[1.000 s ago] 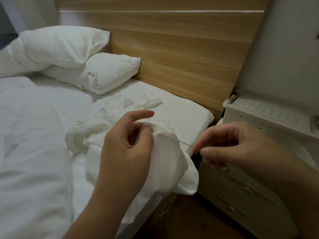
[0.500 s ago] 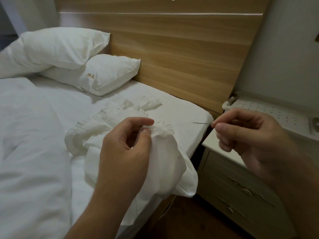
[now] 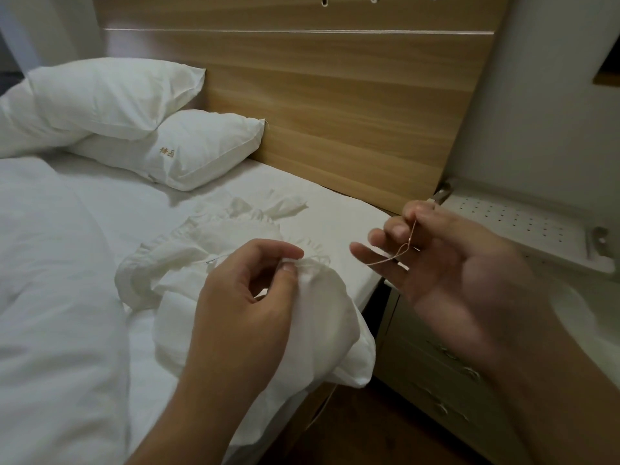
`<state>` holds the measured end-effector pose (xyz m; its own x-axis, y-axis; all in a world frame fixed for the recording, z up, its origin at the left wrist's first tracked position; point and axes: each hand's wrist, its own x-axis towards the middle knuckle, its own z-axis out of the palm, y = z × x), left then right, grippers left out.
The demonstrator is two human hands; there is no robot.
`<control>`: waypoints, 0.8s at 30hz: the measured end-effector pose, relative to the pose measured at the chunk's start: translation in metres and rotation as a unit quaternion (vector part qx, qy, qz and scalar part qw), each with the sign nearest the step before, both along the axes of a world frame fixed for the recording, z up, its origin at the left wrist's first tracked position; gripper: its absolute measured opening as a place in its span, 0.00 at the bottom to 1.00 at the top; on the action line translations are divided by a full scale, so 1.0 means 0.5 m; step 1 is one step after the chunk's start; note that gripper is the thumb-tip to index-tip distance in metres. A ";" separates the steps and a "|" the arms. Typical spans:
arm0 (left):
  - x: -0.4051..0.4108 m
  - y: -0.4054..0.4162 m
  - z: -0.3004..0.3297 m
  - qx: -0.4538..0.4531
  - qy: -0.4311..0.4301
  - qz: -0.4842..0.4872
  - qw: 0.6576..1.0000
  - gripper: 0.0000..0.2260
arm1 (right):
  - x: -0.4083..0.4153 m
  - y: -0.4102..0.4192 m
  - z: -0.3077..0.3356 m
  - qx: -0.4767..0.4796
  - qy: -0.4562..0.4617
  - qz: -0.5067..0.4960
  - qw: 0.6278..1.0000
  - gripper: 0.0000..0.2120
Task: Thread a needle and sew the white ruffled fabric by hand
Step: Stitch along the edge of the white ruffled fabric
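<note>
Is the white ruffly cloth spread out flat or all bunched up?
Bunched up: the ruffled fabric lies crumpled on the bed, its edge pinched by the left hand.

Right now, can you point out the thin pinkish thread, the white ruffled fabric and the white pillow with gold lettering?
Thin pinkish thread (image 3: 401, 252): head view, loop across the right hand's fingers.
White ruffled fabric (image 3: 323, 303): head view, smooth part below the left thumb.
White pillow with gold lettering (image 3: 208, 146): head view, middle of its top face.
</note>
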<state>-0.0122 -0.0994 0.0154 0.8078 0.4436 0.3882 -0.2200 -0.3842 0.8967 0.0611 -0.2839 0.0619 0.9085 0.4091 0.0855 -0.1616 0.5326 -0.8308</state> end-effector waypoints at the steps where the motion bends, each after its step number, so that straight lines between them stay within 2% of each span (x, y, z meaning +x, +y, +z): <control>1: 0.000 0.000 0.000 0.002 0.001 -0.001 1.000 0.11 | -0.002 0.002 0.001 0.000 0.006 0.002 1.000 0.08; 3: 0.001 -0.001 0.001 0.005 0.001 -0.002 1.000 0.11 | -0.005 0.003 0.003 -0.030 0.007 0.000 1.000 0.08; 7: -0.001 0.000 0.002 0.006 0.003 -0.001 1.000 0.11 | -0.012 0.007 0.001 -0.190 -0.030 -0.040 0.980 0.08; 9: -0.001 0.000 0.001 0.003 0.004 -0.001 1.000 0.11 | -0.014 0.012 -0.002 -0.277 -0.052 -0.052 0.958 0.08; 13: 0.001 -0.001 0.000 -0.002 0.002 -0.002 1.000 0.11 | -0.017 0.020 -0.020 -0.432 -0.133 -0.060 0.890 0.07; 17: 0.000 -0.001 0.001 0.004 0.002 -0.006 1.000 0.10 | -0.024 0.025 -0.027 -0.482 -0.214 -0.070 0.847 0.07; 24: -0.001 0.000 0.000 0.000 0.001 -0.017 1.000 0.10 | -0.031 0.024 -0.027 -0.509 -0.273 -0.046 0.815 0.04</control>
